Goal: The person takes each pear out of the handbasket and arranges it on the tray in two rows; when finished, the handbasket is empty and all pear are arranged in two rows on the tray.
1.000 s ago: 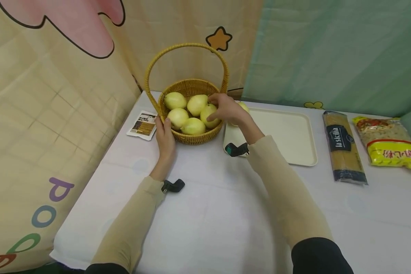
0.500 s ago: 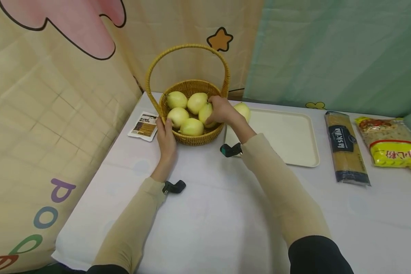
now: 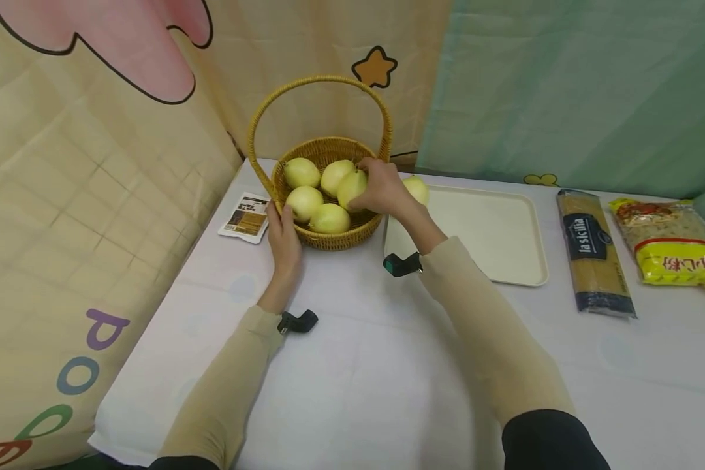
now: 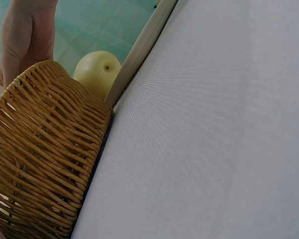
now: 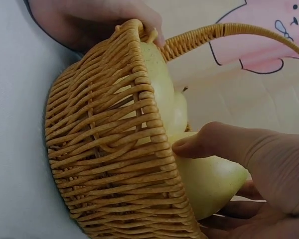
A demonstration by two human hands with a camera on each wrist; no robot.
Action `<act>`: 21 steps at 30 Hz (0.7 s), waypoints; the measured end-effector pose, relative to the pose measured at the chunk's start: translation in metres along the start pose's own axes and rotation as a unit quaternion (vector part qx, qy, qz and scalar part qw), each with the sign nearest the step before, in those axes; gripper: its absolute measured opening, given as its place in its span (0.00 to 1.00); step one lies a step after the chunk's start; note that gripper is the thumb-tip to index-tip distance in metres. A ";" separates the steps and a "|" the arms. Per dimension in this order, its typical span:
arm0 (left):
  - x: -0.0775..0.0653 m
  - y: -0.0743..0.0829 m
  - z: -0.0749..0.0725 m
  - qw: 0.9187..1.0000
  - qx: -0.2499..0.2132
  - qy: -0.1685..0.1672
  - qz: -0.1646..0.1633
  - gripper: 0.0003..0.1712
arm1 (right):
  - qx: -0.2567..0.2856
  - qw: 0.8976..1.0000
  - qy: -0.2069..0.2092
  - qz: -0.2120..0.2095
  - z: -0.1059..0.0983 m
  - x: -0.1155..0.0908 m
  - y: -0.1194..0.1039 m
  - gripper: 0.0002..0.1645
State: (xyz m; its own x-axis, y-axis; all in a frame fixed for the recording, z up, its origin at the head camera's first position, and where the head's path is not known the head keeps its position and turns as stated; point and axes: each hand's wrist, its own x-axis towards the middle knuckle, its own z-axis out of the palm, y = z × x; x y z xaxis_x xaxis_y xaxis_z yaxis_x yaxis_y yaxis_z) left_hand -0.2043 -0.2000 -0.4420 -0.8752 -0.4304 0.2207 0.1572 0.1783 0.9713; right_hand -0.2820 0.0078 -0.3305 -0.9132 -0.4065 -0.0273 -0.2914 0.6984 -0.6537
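A yellow wicker basket with a tall handle holds several pale green pears, such as a round pear at its left. The left hand grips the basket's left rim, its thumb over the edge. At the basket's right side, the right hand holds a pear between thumb and fingers. The right wrist view shows that thumb on top of the pear and fingers beneath, just past the rim. Another pear sits on the left end of a cream tray.
A small white-and-brown packet lies left of the basket. To the right of the tray are a pack of spaghetti and a yellow bag of noodles. Printed curtains stand behind and left of the white-covered table.
The right hand has shifted slightly, and the pear in it has turned and moved a little left within the basket. The left hand stays on the rim.
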 end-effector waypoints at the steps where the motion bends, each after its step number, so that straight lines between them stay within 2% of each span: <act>1: 0.000 0.000 0.000 1.000 0.000 -0.001 -0.002 0.36 | 0.009 1.000 0.003 -0.001 -0.002 -0.002 0.000 0.50; 5: 0.001 -0.001 0.000 1.000 0.000 0.000 -0.011 0.37 | 0.033 0.999 0.027 -0.012 -0.010 -0.011 0.003 0.47; 11: 0.001 -0.002 0.000 1.000 -0.004 -0.004 -0.007 0.36 | 0.055 0.996 0.065 -0.037 -0.024 -0.028 0.006 0.44; 21: 0.000 0.001 -0.001 1.000 -0.006 -0.008 -0.022 0.38 | 0.083 0.990 0.098 -0.059 -0.046 -0.066 0.016 0.43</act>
State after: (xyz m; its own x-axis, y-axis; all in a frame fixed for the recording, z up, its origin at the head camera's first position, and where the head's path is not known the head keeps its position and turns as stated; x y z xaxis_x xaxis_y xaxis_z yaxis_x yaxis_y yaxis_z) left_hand -0.2043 -0.2008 -0.4412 -0.8881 -0.4240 0.1773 0.1245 0.1494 0.9809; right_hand -0.2398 0.0726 -0.3038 -0.9182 -0.3459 0.1933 -0.3634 0.5407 -0.7587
